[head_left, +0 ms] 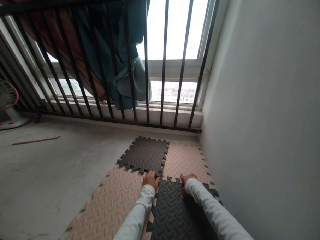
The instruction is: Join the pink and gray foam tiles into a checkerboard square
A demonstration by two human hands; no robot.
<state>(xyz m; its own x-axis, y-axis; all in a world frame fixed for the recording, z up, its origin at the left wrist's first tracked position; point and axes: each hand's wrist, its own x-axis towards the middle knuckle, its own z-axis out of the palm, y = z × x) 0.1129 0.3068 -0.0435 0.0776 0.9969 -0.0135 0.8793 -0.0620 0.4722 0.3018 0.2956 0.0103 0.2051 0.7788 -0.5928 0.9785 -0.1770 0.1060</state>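
Note:
Four interlocking foam floor mats lie in a two-by-two block. My left hand (151, 180) rests on the seam where the near-left beige mat (114, 203) meets the near-right black mat (175, 216), close to the corner shared by all the mats. On the seam between that black mat and the far-right beige mat (186, 159), my right hand (188, 182) presses down with thumb and fingers apart. A dark mat (145, 152) lies beyond my left hand. Its toothed edge shows small gaps along the beige mat. Neither hand grips anything; both sleeves cover part of the near mats.
A white wall (269, 129) rises beside the mats on the right. Ahead stands a black metal railing (109, 119), with curtains (126, 75) and windows behind. Bare concrete floor (58, 167) stretches left, bearing a thin strip (36, 140) and a fan (3, 96).

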